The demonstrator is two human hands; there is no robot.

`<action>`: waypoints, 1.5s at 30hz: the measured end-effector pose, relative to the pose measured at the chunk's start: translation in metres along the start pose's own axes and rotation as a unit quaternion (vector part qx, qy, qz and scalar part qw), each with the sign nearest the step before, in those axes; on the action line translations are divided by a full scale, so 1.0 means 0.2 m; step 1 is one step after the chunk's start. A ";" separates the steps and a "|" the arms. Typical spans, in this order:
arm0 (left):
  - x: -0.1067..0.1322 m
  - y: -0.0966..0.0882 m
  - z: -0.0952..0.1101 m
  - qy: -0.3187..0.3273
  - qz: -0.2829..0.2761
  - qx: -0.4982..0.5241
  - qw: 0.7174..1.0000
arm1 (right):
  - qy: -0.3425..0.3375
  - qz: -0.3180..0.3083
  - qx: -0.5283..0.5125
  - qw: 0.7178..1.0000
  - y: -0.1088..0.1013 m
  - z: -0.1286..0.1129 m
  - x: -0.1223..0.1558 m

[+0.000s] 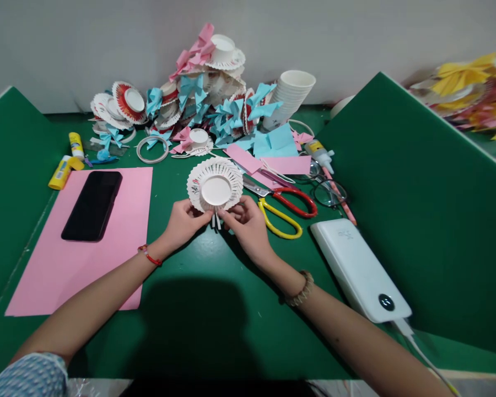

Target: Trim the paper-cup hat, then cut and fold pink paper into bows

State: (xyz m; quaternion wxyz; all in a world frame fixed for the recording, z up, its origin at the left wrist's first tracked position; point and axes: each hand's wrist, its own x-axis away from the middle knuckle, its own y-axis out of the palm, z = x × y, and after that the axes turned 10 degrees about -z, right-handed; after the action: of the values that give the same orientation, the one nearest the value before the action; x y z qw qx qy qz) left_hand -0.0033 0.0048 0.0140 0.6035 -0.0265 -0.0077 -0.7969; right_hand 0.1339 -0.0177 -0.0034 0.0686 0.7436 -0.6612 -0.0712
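On my remote view, the left hand (189,219) and the right hand (248,227) are both closed upon the cup piece (216,190), which is above the table (198,264) with its round base toward me. I have the left thumb and fingers at its lower left edge, and the right ones at its lower right edge. Between the two thumbs, a few narrow strips (216,221) hang down; which fingertip presses which strip, I cannot tell. Just to the right of the grip lie the scissors (279,191), with one red and one yellow handle. A little beyond them I see the pink papers (287,165), the glasses (329,193), a pen (339,196) and a glue bottle (318,154). Further right and nearer to me is the power bank (359,270), with a cable in its end. To the left of the grip there is a pink sheet (74,264), partly under my left forearm, with a phone (91,207) on it. Behind the phone are two glue sticks, one upright (76,145) and one tilted (60,172). Behind the grip, a heap (196,96) of similar pieces with blue and pink bows is against the wall, and a stack of cups (291,99) leans at its right.
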 end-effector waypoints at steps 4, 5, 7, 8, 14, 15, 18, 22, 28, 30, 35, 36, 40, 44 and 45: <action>0.00 0.00 -0.01 -0.006 -0.008 0.005 1.000 | -0.001 0.004 -0.017 1.000 0.00 0.00 0.00; 0.00 0.00 -0.01 -0.005 -0.011 0.007 1.000 | -0.003 0.006 -0.018 1.000 0.00 0.00 0.00; 0.00 0.00 0.00 -0.002 -0.022 0.011 1.000 | -0.005 0.009 -0.017 1.000 0.00 0.00 0.00; 0.00 0.00 0.00 -0.001 -0.027 0.012 1.000 | -0.006 0.009 -0.015 1.000 0.01 0.00 0.00; 0.00 -0.01 0.00 -0.016 -0.027 -0.003 1.000 | -0.014 0.010 -0.007 1.000 0.01 0.00 0.00; 0.00 0.00 0.01 -0.021 -0.025 -0.004 0.999 | -0.015 0.008 -0.003 1.000 0.01 0.00 0.00; 0.00 0.00 0.01 -0.026 -0.024 -0.001 0.999 | -0.013 -0.001 0.015 1.000 0.01 0.01 0.01; 0.00 -0.01 0.00 -0.009 -0.022 -0.015 1.000 | -0.034 0.014 0.088 0.995 0.01 0.02 0.02; -0.01 -0.02 -0.03 -0.021 -0.019 0.012 1.000 | -0.165 0.100 0.358 0.914 -0.01 0.00 0.05; -0.01 -0.02 -0.03 -0.023 -0.025 0.022 0.999 | -0.216 0.080 0.427 0.875 -0.02 0.00 0.05; -0.01 -0.03 -0.03 -0.019 -0.027 0.022 0.999 | -0.283 0.010 0.536 0.795 -0.03 -0.01 0.06; -0.01 -0.03 -0.03 -0.017 -0.026 0.021 0.999 | -0.285 0.008 0.544 0.789 -0.03 -0.01 0.06; 0.00 -0.02 -0.02 -0.010 -0.017 -0.010 1.000 | -0.287 0.017 0.532 0.796 -0.03 -0.02 0.06; 0.01 -0.01 -0.01 0.015 -0.004 -0.066 0.998 | -0.259 0.027 0.503 0.824 -0.02 -0.02 0.06; 0.01 0.00 -0.02 0.022 -0.004 -0.077 0.997 | -0.245 0.030 0.495 0.833 -0.01 -0.02 0.06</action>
State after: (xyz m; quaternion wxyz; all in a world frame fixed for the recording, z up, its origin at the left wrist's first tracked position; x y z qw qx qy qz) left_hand -0.0049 0.0025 0.0110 0.5968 -0.0551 0.0671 -0.7977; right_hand 0.1385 -0.0301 -0.0010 -0.4707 0.6162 -0.6253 0.0875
